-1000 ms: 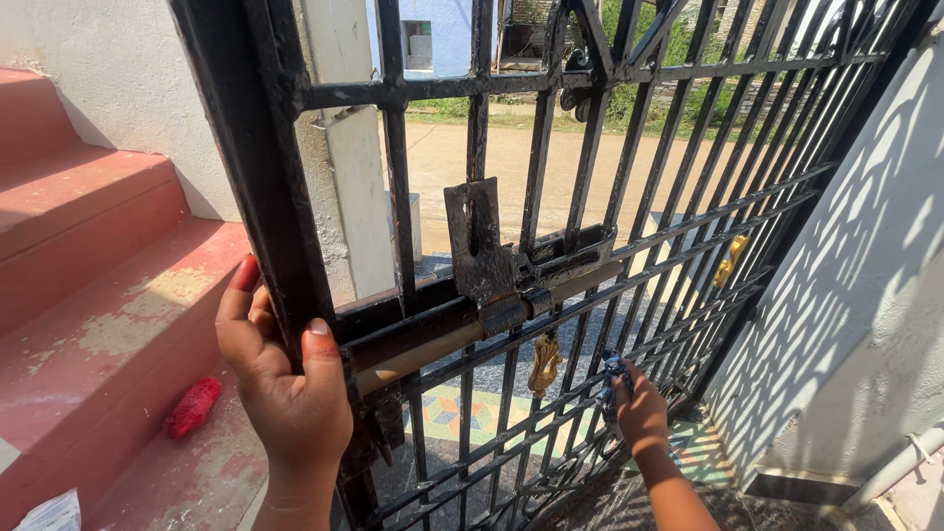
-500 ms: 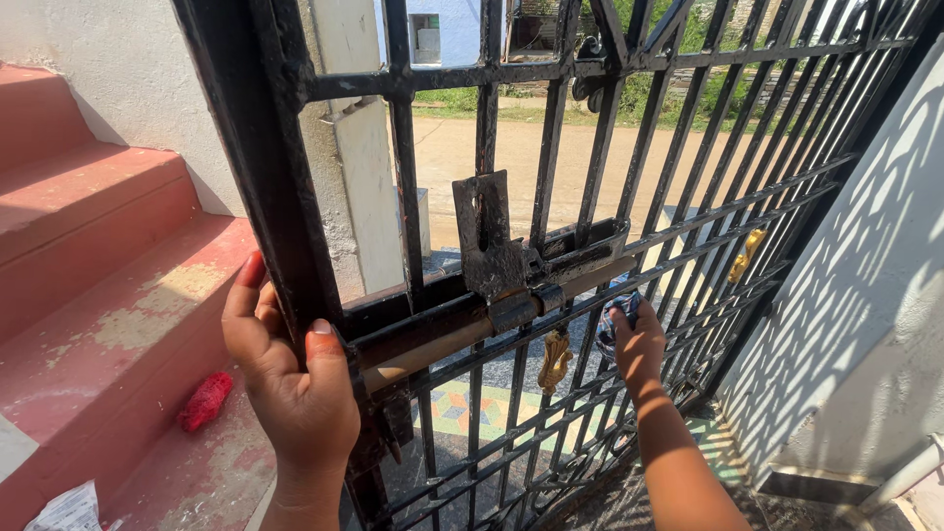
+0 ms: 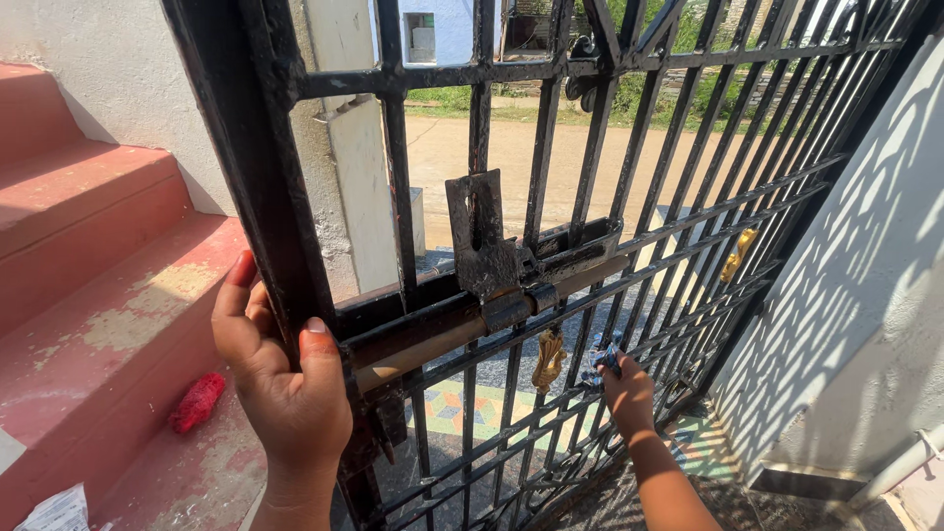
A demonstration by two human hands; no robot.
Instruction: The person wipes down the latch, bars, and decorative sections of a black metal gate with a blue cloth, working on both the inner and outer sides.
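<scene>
A black iron gate of vertical bars fills the view, open and swung inward. My left hand grips its thick edge post, thumb and fingers wrapped round it. A long sliding bolt with a flat hasp plate crosses the middle. My right hand reaches low on the gate and presses a small bluish cloth against the bars. A gold ornament hangs just left of that hand.
Red steps rise on the left, with a red rag and a white packet on the lowest one. A white wall stands on the right. Patterned tiles and a dirt road show through the bars.
My right hand has moved up a little along the lower bars with the cloth. My left hand has kept its grip on the post. The view has shifted slightly closer.
</scene>
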